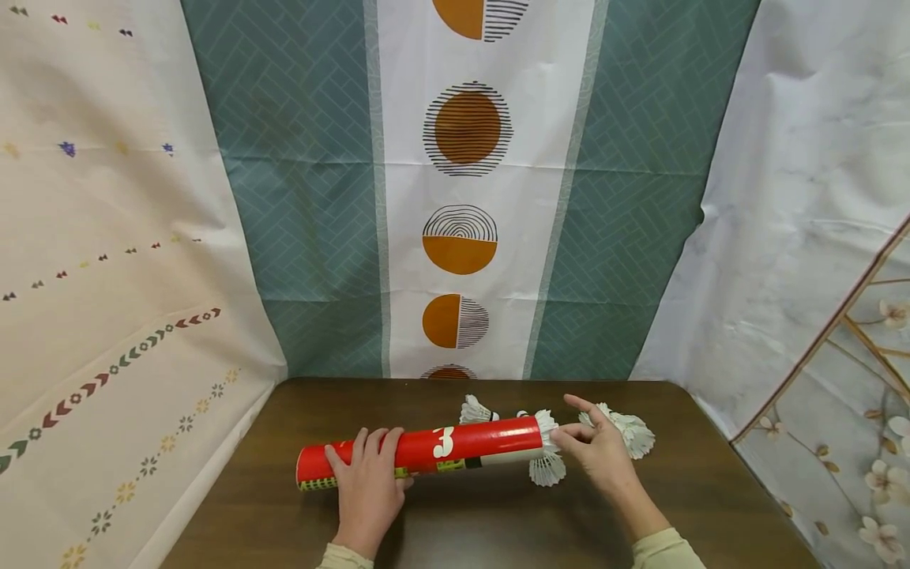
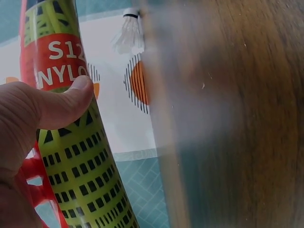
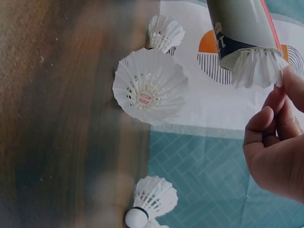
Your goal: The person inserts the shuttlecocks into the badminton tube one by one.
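A red shuttlecock tube (image 1: 490, 438), yellow-green with black marks along its underside, is held slantwise over the brown table. My left hand (image 1: 370, 482) grips it near its left end; in the left wrist view the thumb (image 2: 78, 95) lies across the printed side. At the right end, the feather skirt of a white shuttlecock (image 3: 256, 69) sticks out of the tube's mouth, its cork hidden inside. Thumb and fingertips of my right hand (image 1: 597, 450) pinch the edge of these feathers, the index finger raised in the head view.
Below the tube's mouth lies a loose shuttlecock (image 1: 547, 471). Another shuttlecock (image 1: 476, 411) rests behind the tube, and several white shuttlecocks (image 1: 634, 436) lie bunched beyond my right hand. Patterned cloths (image 1: 306, 197) hang behind and beside the table (image 1: 455, 537).
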`<state>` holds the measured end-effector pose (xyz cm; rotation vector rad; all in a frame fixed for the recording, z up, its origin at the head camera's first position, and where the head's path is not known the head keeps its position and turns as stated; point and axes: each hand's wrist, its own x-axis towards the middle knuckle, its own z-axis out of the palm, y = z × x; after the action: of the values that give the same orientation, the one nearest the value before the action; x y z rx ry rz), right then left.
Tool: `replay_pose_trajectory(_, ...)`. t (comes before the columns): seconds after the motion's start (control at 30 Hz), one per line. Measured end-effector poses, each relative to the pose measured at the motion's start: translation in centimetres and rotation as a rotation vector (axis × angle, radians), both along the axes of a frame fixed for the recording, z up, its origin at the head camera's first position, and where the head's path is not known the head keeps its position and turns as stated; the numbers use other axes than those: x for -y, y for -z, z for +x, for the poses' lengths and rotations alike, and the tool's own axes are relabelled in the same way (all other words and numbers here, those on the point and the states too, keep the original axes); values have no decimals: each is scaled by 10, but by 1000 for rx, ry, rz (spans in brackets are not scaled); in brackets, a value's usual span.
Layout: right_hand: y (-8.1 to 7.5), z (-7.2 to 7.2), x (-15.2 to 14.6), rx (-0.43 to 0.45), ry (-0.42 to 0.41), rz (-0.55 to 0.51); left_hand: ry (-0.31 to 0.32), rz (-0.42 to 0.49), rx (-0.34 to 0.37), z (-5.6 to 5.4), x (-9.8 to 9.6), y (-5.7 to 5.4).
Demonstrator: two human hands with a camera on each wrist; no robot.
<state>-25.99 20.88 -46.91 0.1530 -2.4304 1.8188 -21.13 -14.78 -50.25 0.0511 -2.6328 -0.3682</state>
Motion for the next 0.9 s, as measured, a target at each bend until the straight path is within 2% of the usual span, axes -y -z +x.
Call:
replay_pose_trajectory(0.23, 3, 5, 7, 12, -119, -87, -10, 7, 23, 0, -2, -3)
replay_pose_trajectory(0.37, 7, 7, 13, 18, -135, -117, -17, 10, 31, 2, -3, -3)
replay_pose_trajectory(0.6, 16, 10, 26, 40, -112, -115, -4, -13, 15, 4, -6, 0)
replay_pose_trajectory(0.8, 18, 10, 30, 14, -239, -133, -8, -29, 5, 4, -5, 0)
replay_pose_trajectory(0.9, 18, 10, 30, 9, -267, -133, -9, -37, 5, 4, -5, 1)
